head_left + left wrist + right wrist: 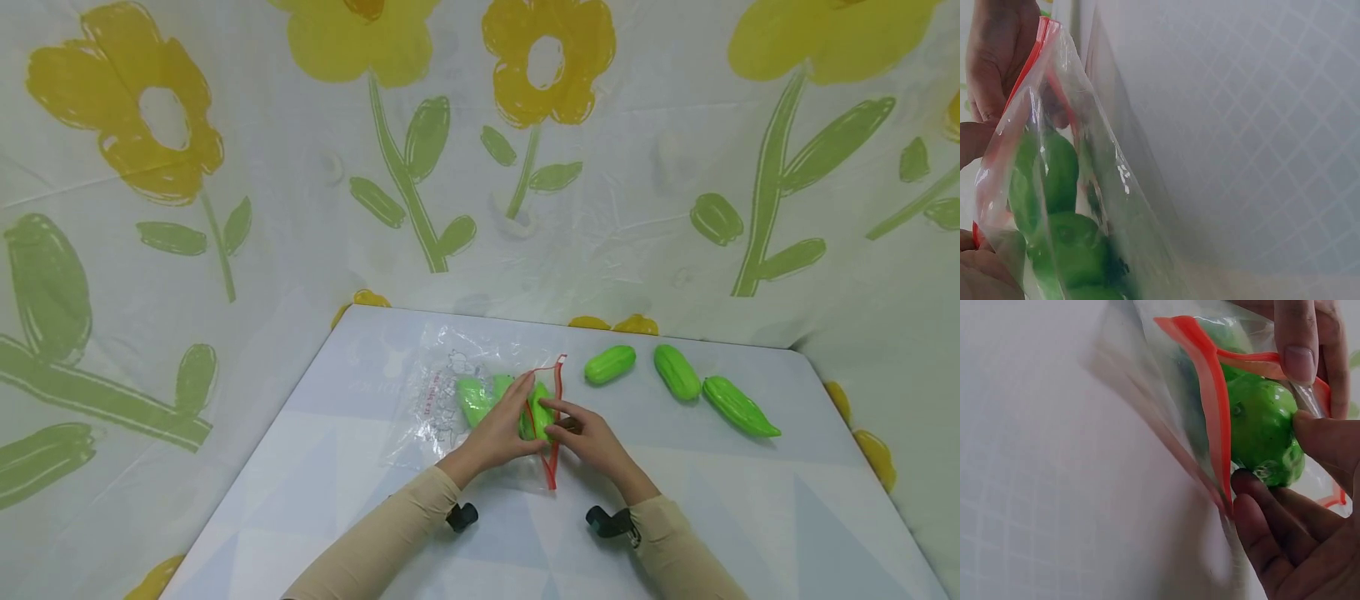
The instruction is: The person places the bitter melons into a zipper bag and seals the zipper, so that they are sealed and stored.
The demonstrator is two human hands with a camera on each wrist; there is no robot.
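Note:
A clear zip bag [450, 392] with a red seal strip [553, 433] lies on the white table [337, 500]. Green toy gourds [1060, 187] show through its plastic. My left hand [517, 417] pinches the bag's mouth by the red strip [1029, 62] and holds it apart. My right hand [568, 423] grips one more green gourd [1263, 428] between thumb and fingers [1272, 537]. That gourd sits halfway through the mouth, between the two red strips [1210, 394]. Both hands meet over the bag's opening.
Three loose green gourds lie on the table to the right: one [610, 364], a second [677, 372] and a longer third [738, 406]. A flowered cloth [225, 208] walls the table on the back and sides.

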